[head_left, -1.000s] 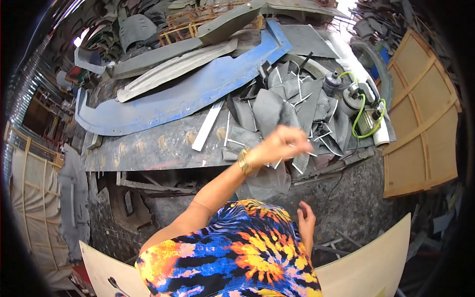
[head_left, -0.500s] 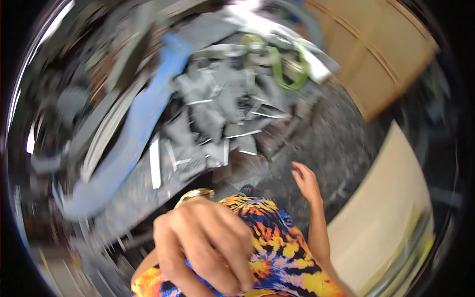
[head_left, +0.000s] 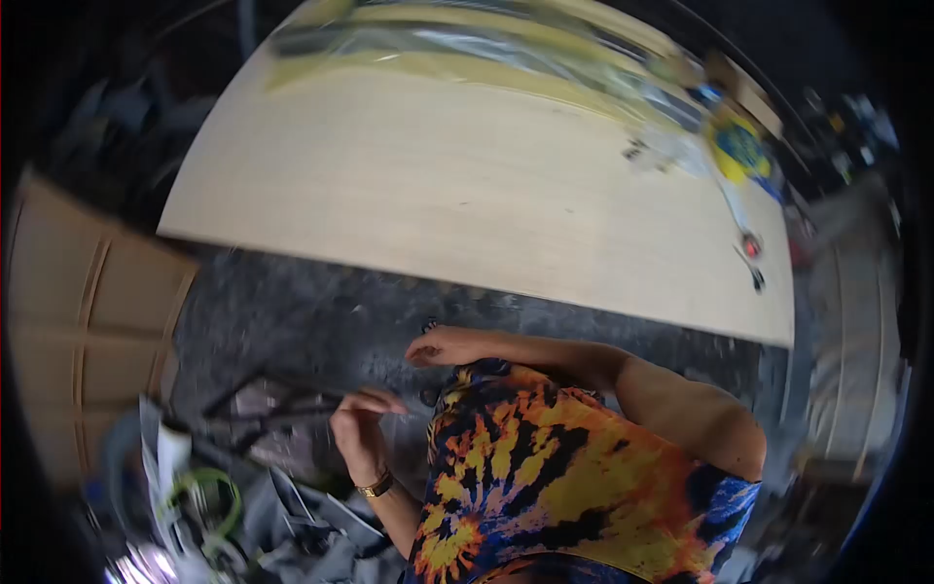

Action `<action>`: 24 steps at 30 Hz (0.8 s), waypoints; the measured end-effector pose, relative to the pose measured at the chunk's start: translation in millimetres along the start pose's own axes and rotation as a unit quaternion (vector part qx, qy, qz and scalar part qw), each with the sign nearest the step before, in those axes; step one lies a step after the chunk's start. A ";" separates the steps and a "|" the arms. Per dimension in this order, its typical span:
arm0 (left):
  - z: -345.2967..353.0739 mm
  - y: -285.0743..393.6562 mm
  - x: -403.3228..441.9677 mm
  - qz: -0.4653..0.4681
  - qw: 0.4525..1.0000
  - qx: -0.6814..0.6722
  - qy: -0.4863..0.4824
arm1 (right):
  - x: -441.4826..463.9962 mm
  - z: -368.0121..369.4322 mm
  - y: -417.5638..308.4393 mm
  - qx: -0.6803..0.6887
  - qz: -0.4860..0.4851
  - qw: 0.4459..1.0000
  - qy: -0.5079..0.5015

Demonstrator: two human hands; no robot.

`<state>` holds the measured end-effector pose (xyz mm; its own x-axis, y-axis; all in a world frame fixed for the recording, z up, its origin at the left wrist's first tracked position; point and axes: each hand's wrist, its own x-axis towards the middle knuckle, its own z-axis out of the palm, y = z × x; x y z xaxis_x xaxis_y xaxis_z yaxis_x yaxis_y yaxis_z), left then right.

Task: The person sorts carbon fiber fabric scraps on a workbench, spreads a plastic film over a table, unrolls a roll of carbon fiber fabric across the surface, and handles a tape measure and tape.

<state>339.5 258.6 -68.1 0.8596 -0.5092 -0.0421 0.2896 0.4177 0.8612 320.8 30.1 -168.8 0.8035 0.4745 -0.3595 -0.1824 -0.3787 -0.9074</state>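
- One view, head camera: left hand point(head_left: 358, 433) loosely bent, nothing visibly gripped, nearest the grey sheet pieces point(head_left: 331, 521) at lower left!
- Right hand point(head_left: 448, 346), softly curled, no hold showing, apart from the pale wooden counter point(head_left: 438, 204).
- Looks like a moment between grips; any pickup calls for reaching out, fingers spreading.

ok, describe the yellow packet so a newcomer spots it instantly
Find the big pale work surface stretching across the upper view. Go to its far right corner, just right of some crumpled clear plastic. The yellow packet sits there, set apart from that plastic by its strong yellow colour and blue patch.
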 end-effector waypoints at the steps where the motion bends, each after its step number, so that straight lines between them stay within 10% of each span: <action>1: 7.1 -9.7 16.6 -0.044 0.995 0.031 -0.080 | -10.3 0.0 11.6 0.169 0.034 0.984 0.047; 4: 51.0 -20.3 72.4 -0.190 0.948 0.056 -0.248 | -51.0 -19.6 -35.8 0.562 0.026 0.815 0.136; 7: 82.3 -46.6 107.6 -0.237 0.929 0.112 -0.263 | -69.5 -25.7 -52.4 0.603 0.081 0.754 0.249; 8: -6.1 -146.3 104.3 -0.235 0.941 0.082 -0.229 | -11.4 18.3 47.1 0.567 -0.033 0.804 0.175; 15: -73.2 -151.9 151.7 -0.020 0.970 0.236 -0.060 | 5.2 -5.2 41.9 0.296 -0.062 0.936 0.181; 24: -125.9 -106.6 123.5 -0.022 0.950 0.311 0.008 | -28.8 -106.5 48.7 -0.060 -0.055 0.920 0.384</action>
<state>467.8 246.0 -228.9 0.8603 -0.5020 -0.0887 0.0257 -0.1311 0.9910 349.1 -86.6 -179.5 0.9849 -0.1695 0.0340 -0.0502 -0.4687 -0.8819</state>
